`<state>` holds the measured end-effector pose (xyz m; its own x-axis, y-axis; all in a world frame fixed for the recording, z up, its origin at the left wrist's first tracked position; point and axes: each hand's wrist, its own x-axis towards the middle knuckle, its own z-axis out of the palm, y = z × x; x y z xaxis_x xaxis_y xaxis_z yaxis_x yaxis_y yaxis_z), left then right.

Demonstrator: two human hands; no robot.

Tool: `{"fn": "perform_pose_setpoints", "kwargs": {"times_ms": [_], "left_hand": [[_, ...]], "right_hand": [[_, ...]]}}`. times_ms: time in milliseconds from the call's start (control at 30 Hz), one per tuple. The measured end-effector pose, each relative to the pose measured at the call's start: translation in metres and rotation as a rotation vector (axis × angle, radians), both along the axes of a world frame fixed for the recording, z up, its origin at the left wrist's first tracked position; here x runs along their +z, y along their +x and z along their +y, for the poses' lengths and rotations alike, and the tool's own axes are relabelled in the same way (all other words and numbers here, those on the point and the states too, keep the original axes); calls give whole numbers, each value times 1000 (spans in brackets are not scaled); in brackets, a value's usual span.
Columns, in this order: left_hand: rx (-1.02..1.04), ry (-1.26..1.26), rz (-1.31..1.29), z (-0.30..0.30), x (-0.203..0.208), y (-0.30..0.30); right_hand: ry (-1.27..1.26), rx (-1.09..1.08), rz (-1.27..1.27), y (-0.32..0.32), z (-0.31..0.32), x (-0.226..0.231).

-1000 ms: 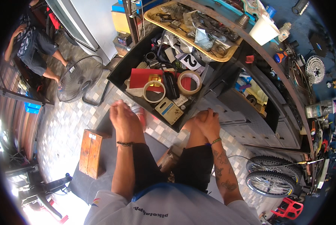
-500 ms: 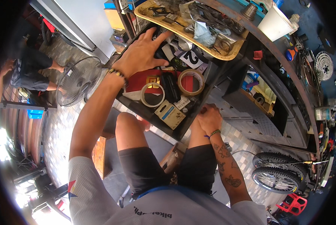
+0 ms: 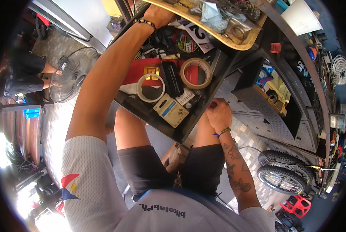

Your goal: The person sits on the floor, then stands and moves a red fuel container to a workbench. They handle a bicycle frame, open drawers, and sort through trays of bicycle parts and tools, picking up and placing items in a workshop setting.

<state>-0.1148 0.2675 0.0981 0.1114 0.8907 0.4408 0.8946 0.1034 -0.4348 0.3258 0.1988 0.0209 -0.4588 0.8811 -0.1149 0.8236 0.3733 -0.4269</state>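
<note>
My left hand [image 3: 160, 15] reaches into the far end of an open black drawer [image 3: 145, 118]; its fingers are hidden beneath the yellow tray's edge. My right hand [image 3: 219, 114] is closed above my right knee, beside the drawer's right wall. Something small and dark shows at its fingertips, too little to name. Nearer in the drawer lie a white tape roll [image 3: 138, 89], a brown tape roll [image 3: 186, 80], a black pouch-like case [image 3: 170, 79] and a small beige and blue card box [image 3: 170, 111]. Under them is a red flat packet [image 3: 134, 72]. A number plate [image 3: 198, 34] leans farther back.
A yellow tray [image 3: 245, 47] full of metal parts overhangs the drawer's far end. Right of it stands a grey cabinet [image 3: 258, 112] with an opening. Bicycle wheels [image 3: 283, 179] and a red stool [image 3: 295, 206] are at lower right. At left are a fan [image 3: 73, 75] and another person's legs [image 3: 45, 77].
My left hand has moved farther back in the drawer, from spread over its contents to under the tray's edge. My right hand stays by my knee.
</note>
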Motion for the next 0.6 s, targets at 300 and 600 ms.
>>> {"fn": "perform_pose_setpoints", "kwargs": {"times_ms": [300, 600], "left_hand": [[134, -184, -277, -60, 51, 57], [-549, 29, -207, -98, 68, 167]], "right_hand": [[37, 23, -4, -8, -5, 6], [29, 34, -20, -10, -7, 8]]}}
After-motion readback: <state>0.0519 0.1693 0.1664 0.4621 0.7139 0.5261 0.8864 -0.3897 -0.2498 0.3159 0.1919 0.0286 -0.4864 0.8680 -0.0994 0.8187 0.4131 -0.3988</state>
